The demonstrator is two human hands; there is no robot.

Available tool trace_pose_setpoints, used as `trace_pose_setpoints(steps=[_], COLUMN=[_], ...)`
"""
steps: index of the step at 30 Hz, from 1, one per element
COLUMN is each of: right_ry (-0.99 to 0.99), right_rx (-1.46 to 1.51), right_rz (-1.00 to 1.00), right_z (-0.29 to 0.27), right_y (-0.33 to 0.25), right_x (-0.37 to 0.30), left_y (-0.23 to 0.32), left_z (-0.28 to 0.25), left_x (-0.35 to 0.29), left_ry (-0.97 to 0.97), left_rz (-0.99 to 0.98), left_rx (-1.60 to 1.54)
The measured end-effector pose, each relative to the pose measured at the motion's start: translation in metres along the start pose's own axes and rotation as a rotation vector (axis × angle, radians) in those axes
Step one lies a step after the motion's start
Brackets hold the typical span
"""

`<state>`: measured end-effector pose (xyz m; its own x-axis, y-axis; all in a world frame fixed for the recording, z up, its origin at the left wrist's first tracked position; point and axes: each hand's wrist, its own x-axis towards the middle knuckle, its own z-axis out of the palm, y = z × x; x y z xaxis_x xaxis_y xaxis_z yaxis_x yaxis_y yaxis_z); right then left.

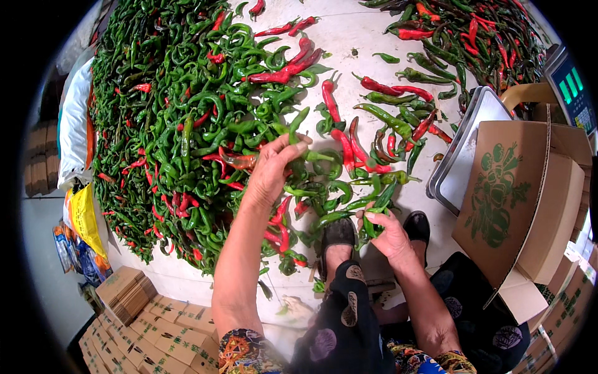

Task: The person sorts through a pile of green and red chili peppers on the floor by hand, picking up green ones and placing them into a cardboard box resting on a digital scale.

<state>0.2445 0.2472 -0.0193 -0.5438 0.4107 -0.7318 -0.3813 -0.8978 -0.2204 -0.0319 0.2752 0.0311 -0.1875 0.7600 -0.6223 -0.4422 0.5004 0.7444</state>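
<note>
A big heap of green chili peppers [168,118], mixed with some red ones, spreads over the pale floor on my left. At the heap's right edge my left hand [274,165] is closed, with a green chili pepper [299,121] between its thumb and fingers. My right hand [387,232], lower and above my shoes, is closed around several green chili peppers [386,196] that stick out past the fingers. Loose green and red peppers lie on the floor between and beyond the hands, among them a long red chili pepper [330,100].
On the right an open cardboard box [498,193] stands by a metal scale platform [445,162] with a lit display [570,87]. Another pile of peppers [479,37] lies far right. Flattened cartons [162,330] and a yellow bag [86,218] are on the left.
</note>
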Motion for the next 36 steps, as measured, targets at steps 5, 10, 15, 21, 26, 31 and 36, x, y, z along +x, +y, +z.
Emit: trace_pose_setpoints(steps=[5, 10, 15, 21, 26, 31, 36], right_ry=[0.005, -0.009, -0.058, -0.059, -0.041, -0.067, -0.098], right_rx=[-0.001, -0.012, 0.02, 0.026, 0.042, 0.03, 0.015], right_rz=[-0.001, 0.015, 0.019, 0.0, 0.012, 0.011, -0.015], right_z=[0.0, -0.002, -0.003, -0.004, -0.003, -0.004, -0.009], right_y=[0.0, 0.0, 0.001, 0.003, 0.001, 0.0, 0.001], right_x=[-0.001, -0.001, -0.001, 0.0, -0.001, -0.002, -0.001], left_y=[-0.015, -0.027, -0.03, -0.035, -0.031, -0.034, -0.045], left_z=[0.016, 0.019, 0.034, 0.046, 0.056, 0.057, 0.062], left_x=[-0.024, -0.037, -0.05, -0.066, -0.074, -0.075, -0.074], left_ry=[-0.089, -0.157, -0.084, 0.18, 0.202, 0.183, 0.192], left_rz=[-0.055, -0.087, -0.074, 0.191, 0.282, 0.319, 0.289], left_rx=[-0.164, -0.25, -0.168, 0.56, 0.711, 0.721, 0.643])
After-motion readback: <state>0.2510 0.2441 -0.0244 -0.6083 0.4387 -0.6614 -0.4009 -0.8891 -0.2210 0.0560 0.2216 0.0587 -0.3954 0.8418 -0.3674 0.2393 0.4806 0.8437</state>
